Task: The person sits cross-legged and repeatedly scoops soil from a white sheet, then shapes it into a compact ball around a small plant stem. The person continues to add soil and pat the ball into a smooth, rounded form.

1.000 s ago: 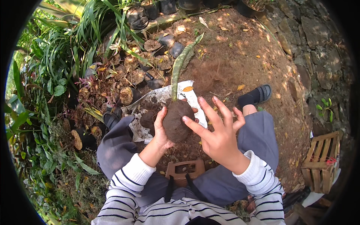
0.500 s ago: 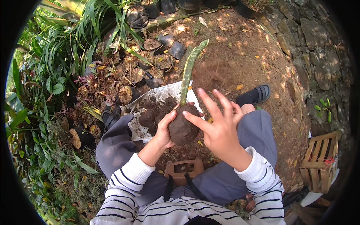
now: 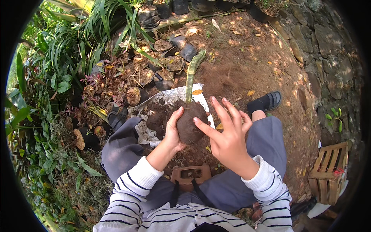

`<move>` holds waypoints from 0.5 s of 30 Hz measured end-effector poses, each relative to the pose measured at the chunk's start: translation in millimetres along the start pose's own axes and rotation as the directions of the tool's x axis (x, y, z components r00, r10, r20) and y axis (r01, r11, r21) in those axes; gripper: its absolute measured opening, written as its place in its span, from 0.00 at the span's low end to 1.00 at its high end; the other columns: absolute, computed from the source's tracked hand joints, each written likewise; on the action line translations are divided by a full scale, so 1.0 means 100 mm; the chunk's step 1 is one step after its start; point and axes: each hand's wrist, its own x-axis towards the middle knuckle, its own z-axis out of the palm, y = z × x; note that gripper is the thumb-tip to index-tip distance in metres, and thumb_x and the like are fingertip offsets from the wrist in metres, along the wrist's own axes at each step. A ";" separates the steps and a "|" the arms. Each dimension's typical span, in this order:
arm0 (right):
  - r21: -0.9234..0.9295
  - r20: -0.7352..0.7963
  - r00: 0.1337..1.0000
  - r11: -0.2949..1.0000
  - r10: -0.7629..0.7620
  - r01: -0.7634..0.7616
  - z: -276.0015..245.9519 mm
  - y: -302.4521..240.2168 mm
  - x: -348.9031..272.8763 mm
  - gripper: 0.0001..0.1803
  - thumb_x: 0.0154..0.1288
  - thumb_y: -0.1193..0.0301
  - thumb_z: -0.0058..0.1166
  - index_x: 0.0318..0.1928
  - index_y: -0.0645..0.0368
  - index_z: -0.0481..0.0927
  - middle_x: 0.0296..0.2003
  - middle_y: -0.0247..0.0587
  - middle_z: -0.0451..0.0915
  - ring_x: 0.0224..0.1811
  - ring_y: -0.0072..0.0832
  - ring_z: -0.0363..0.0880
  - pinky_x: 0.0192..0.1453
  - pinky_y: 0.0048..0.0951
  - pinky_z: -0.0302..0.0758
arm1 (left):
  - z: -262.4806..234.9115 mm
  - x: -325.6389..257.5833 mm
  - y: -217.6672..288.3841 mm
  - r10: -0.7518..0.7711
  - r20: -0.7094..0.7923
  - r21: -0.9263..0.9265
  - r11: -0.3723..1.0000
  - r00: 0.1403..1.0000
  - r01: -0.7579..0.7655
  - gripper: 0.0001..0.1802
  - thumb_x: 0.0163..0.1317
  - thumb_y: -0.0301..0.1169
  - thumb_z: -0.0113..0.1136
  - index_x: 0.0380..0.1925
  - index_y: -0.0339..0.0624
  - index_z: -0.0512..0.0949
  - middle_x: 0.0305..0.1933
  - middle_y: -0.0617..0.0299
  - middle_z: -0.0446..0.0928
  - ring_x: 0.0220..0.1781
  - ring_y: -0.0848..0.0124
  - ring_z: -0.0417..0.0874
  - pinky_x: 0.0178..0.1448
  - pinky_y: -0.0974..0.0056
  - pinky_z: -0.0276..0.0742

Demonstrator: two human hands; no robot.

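Note:
A round, dark-brown ball of soil (image 3: pixel 190 125) sits in my left hand (image 3: pixel 172 133), whose thumb and palm cup its left side; the other fingers are mostly behind it. From its top rises one long mottled green leaf with yellowish edges (image 3: pixel 190 77), like a snake plant leaf. My right hand (image 3: pixel 228 137) has its fingers spread, and its index fingertip touches the ball's right side. Under the ball a white sheet (image 3: pixel 197 91) lies on the ground, carrying loose dark soil and a second soil lump (image 3: pixel 155 121).
Between my knees is a brown plastic stool (image 3: pixel 193 172). Dark plant bags (image 3: pixel 148 16) line the back, and leafy plants (image 3: pixel 46 127) fill the left. A wooden crate (image 3: pixel 328 172) stands at the right beside a stone wall (image 3: pixel 328 42). Bare earth (image 3: pixel 286 127) extends beyond my right knee.
The soil ball has tilted, so its leaf leans farther away and looks shorter. My right index finger has moved from near the leaf's base to the ball's side. The view has shifted slightly.

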 end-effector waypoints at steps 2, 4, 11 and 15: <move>-0.016 -0.012 1.000 1.000 -0.019 0.019 0.01 0.03 -0.01 0.30 0.53 0.79 0.52 0.53 0.31 0.86 0.70 0.42 0.68 0.71 0.44 0.63 0.65 0.51 0.52 | -0.04 0.00 -0.01 -0.030 0.039 -0.134 0.990 0.999 0.035 0.34 0.69 0.55 0.45 0.61 0.36 0.72 0.56 0.42 0.78 0.54 0.51 0.83 0.60 0.48 0.79; -0.026 0.058 0.998 0.999 -0.025 0.027 0.03 0.01 0.01 0.30 0.53 0.79 0.53 0.53 0.31 0.85 0.70 0.43 0.68 0.71 0.44 0.63 0.64 0.51 0.52 | -0.06 -0.01 0.03 -0.007 0.075 -0.141 0.990 0.997 0.017 0.34 0.69 0.55 0.45 0.60 0.36 0.72 0.56 0.42 0.78 0.54 0.52 0.83 0.59 0.47 0.79; -0.015 0.019 0.987 0.987 -0.162 0.163 0.04 -0.02 -0.08 0.29 0.54 0.76 0.56 0.52 0.25 0.85 0.69 0.26 0.70 0.71 0.39 0.62 0.65 0.57 0.51 | 0.01 -0.01 0.05 -0.025 -0.079 -0.009 1.000 0.997 0.025 0.37 0.68 0.60 0.43 0.59 0.38 0.73 0.57 0.47 0.79 0.54 0.55 0.83 0.57 0.50 0.81; -0.016 0.046 0.984 0.985 -0.171 0.172 0.06 -0.01 -0.07 0.27 0.56 0.73 0.56 0.51 0.24 0.85 0.67 0.24 0.72 0.70 0.35 0.64 0.65 0.56 0.50 | 0.07 -0.04 0.07 -0.025 -0.135 -0.017 1.000 0.990 0.023 0.37 0.68 0.60 0.42 0.59 0.38 0.73 0.56 0.47 0.79 0.55 0.55 0.82 0.58 0.51 0.80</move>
